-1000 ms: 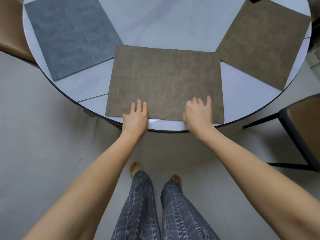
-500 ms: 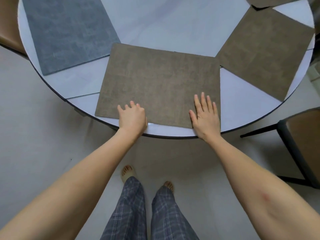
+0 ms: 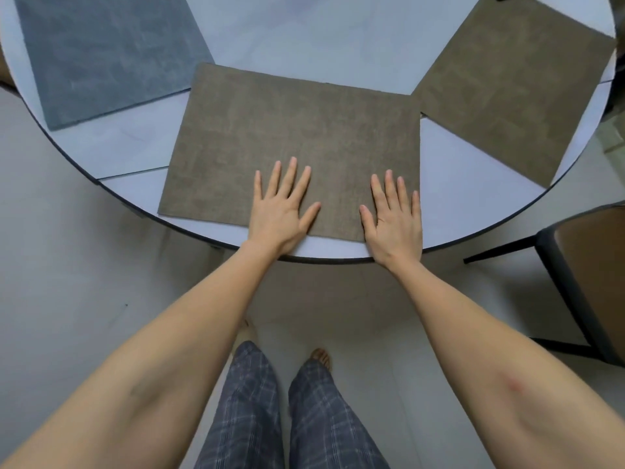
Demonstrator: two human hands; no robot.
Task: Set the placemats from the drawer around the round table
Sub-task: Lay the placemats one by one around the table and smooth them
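At the bottom of the frame stand plaid trousers (image 3: 297, 414). Above them, the left hand (image 3: 282, 211) and right hand (image 3: 394, 221) lie flat, fingers spread, gripping nothing, on the near edge of the centre brown placemat (image 3: 297, 137) on the round table (image 3: 132, 154). At upper left lies a grey placemat (image 3: 108, 52), at upper right another brown placemat (image 3: 514, 93).

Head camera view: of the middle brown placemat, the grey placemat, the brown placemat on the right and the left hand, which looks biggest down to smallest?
1. Middle brown placemat, nearest and fully in view.
2. and 3. Grey placemat and right brown placemat: alike, both cut off by the frame, so unranked.
4. Left hand, flat on the middle mat.
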